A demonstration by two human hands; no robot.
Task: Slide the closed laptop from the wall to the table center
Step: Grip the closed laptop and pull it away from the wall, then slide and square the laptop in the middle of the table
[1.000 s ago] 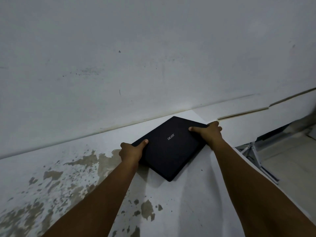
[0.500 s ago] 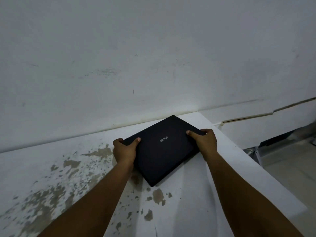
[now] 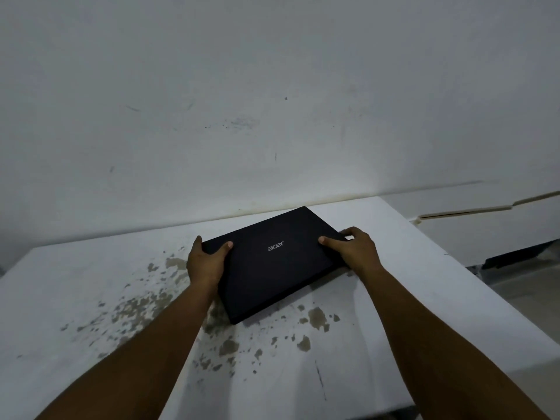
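A closed black laptop (image 3: 272,268) with a silver logo lies flat on the white table (image 3: 394,328), turned at an angle, its far corner close to the wall. My left hand (image 3: 206,265) grips its left edge, thumb on the lid. My right hand (image 3: 351,250) holds the right edge, thumb on the lid and fingers wrapped around the side. Both forearms reach in from the bottom of the view.
A white wall (image 3: 272,101) rises right behind the table. The tabletop has brown patches of worn paint (image 3: 142,310) left of and in front of the laptop. The table's right edge (image 3: 491,295) drops to the floor, where a dark object lies.
The laptop has slid toward me and leftward, away from the wall and the right corner. Both hands kept their hold on its edges and moved with it.
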